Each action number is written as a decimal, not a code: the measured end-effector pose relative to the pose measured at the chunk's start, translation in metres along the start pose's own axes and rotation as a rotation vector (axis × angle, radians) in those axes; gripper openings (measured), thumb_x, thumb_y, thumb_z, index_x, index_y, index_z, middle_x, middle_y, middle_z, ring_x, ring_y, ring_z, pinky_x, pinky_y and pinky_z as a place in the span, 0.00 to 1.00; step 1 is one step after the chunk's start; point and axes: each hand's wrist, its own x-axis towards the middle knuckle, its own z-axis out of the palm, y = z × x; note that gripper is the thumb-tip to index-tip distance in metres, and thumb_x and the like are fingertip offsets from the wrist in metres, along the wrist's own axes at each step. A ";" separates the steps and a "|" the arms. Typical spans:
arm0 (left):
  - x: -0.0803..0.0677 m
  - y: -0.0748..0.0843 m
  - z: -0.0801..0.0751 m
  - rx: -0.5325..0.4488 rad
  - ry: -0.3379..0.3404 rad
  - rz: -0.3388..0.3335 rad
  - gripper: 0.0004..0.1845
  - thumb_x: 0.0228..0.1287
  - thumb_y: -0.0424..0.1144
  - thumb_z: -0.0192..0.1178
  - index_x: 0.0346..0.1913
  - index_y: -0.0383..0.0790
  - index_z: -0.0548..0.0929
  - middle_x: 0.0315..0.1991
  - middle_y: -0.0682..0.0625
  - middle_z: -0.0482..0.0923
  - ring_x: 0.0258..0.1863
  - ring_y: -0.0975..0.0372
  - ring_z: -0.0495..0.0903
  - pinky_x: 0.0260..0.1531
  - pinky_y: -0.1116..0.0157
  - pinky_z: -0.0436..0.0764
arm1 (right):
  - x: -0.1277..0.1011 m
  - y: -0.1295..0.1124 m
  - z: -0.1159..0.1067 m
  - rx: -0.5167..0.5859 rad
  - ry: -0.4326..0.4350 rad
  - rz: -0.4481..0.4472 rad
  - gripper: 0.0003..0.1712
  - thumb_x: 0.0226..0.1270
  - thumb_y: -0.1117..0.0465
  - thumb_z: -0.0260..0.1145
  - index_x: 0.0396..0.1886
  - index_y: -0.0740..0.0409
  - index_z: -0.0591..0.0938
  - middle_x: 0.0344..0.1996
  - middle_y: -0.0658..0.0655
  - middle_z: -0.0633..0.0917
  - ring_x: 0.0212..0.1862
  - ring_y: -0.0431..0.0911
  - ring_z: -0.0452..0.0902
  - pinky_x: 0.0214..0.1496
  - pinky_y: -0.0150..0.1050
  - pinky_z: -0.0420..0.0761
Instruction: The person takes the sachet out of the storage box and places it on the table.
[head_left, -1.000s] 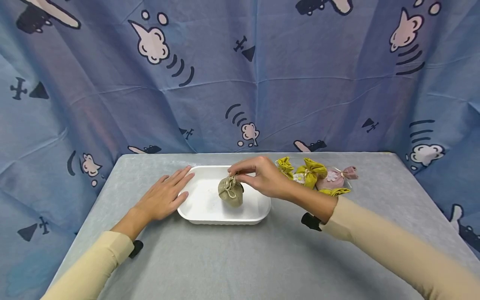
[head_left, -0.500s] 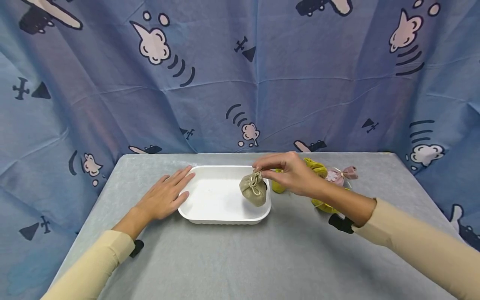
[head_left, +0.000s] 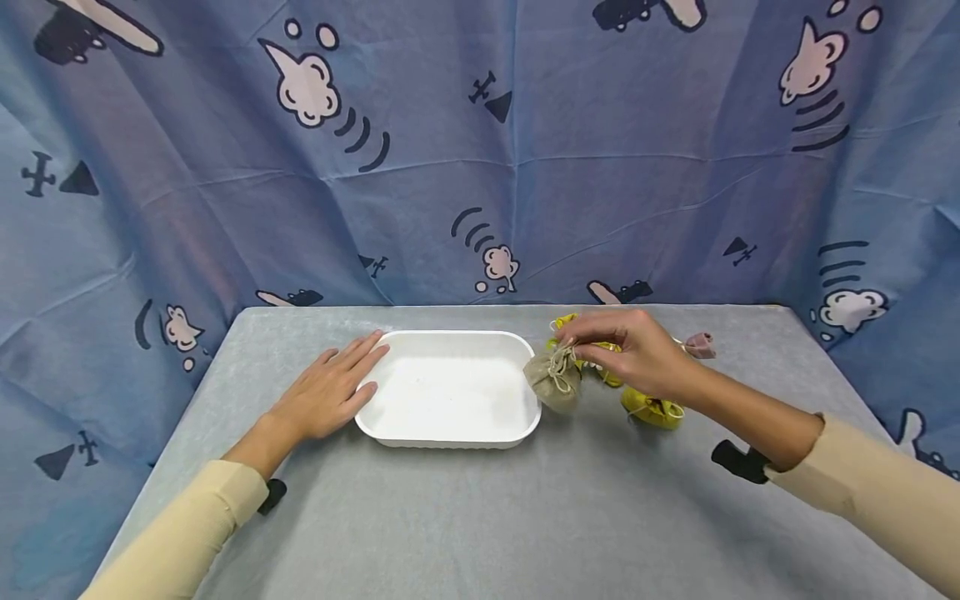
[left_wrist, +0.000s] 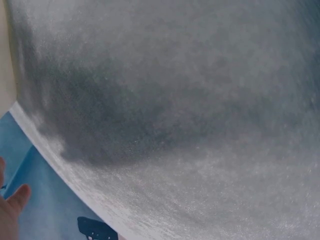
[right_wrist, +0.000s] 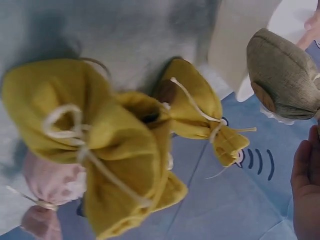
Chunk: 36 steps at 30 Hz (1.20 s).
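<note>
Pinching a plain, unlabelled burlap pouch [head_left: 553, 382], right hand [head_left: 637, 354]; left hand [head_left: 326, 393] lies flat.

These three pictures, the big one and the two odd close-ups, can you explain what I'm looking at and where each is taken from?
There is no machine here: a person works with two bare hands and wears three cameras. The wide picture comes from the head camera and looks down at a grey table before a blue cartoon curtain. The left hand lies flat beside a white tray. The right hand pinches the tied neck of a beige pouch, just right of the tray. Yellow pouches and a pink pouch lie behind it. The grey blur is the left wrist camera, seeing mostly table. The right wrist camera sees the pouches from very near.
</note>
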 end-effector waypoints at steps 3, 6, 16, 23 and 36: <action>0.000 0.000 0.000 0.003 -0.006 -0.001 0.32 0.78 0.50 0.44 0.79 0.43 0.56 0.80 0.47 0.48 0.76 0.51 0.55 0.66 0.41 0.62 | -0.007 0.004 -0.003 -0.018 0.001 0.000 0.14 0.60 0.78 0.68 0.43 0.64 0.88 0.47 0.62 0.87 0.52 0.41 0.82 0.47 0.33 0.83; -0.001 0.000 0.000 0.003 -0.012 -0.007 0.32 0.78 0.50 0.45 0.79 0.43 0.56 0.80 0.47 0.48 0.76 0.51 0.55 0.66 0.41 0.62 | -0.012 0.008 -0.005 -0.012 0.006 0.014 0.13 0.60 0.79 0.68 0.43 0.65 0.88 0.47 0.63 0.87 0.52 0.39 0.82 0.47 0.33 0.83; -0.001 0.001 -0.001 0.003 -0.018 -0.015 0.32 0.79 0.52 0.43 0.79 0.43 0.55 0.80 0.48 0.47 0.76 0.52 0.54 0.66 0.41 0.61 | -0.024 0.012 -0.010 0.008 0.017 0.036 0.14 0.60 0.79 0.67 0.44 0.66 0.87 0.48 0.65 0.86 0.52 0.35 0.81 0.43 0.33 0.84; -0.001 0.002 -0.002 -0.003 -0.020 -0.017 0.32 0.79 0.51 0.42 0.79 0.44 0.55 0.80 0.48 0.46 0.77 0.52 0.54 0.66 0.41 0.61 | -0.034 0.022 -0.008 0.044 0.011 0.026 0.13 0.58 0.81 0.67 0.42 0.69 0.87 0.45 0.67 0.86 0.51 0.36 0.81 0.43 0.33 0.84; -0.002 0.005 -0.003 -0.007 -0.024 -0.023 0.32 0.78 0.49 0.46 0.79 0.43 0.55 0.80 0.48 0.46 0.77 0.51 0.53 0.66 0.41 0.61 | -0.051 0.044 0.003 -0.036 -0.001 0.052 0.12 0.57 0.78 0.70 0.41 0.65 0.88 0.44 0.61 0.88 0.49 0.33 0.81 0.45 0.30 0.83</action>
